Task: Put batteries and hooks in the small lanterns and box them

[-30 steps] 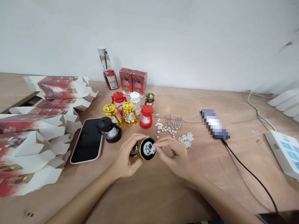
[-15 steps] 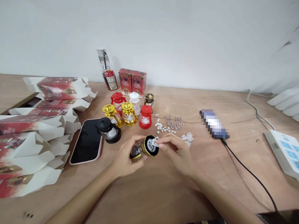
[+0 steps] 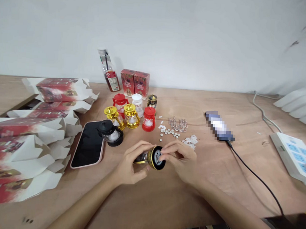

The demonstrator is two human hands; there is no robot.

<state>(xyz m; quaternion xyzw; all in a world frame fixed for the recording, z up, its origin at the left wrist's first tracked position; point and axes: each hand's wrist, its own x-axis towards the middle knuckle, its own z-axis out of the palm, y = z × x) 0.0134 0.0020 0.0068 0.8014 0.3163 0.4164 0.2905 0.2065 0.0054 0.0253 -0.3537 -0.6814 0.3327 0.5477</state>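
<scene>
My left hand (image 3: 133, 163) is curling around a black and gold lamp (image 3: 151, 157), which is lying tipped with its bottom facing my right hand (image 3: 179, 158). My right fingers are pinching close together at that bottom, but I cannot tell if they are holding anything. Both hands are staying above the desk (image 3: 144, 202).

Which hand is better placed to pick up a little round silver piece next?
Probably the right hand: it's nearer the round pieces, with only fingertips at the black-and-gold lantern, while the left hand is wrapped around it.
</scene>
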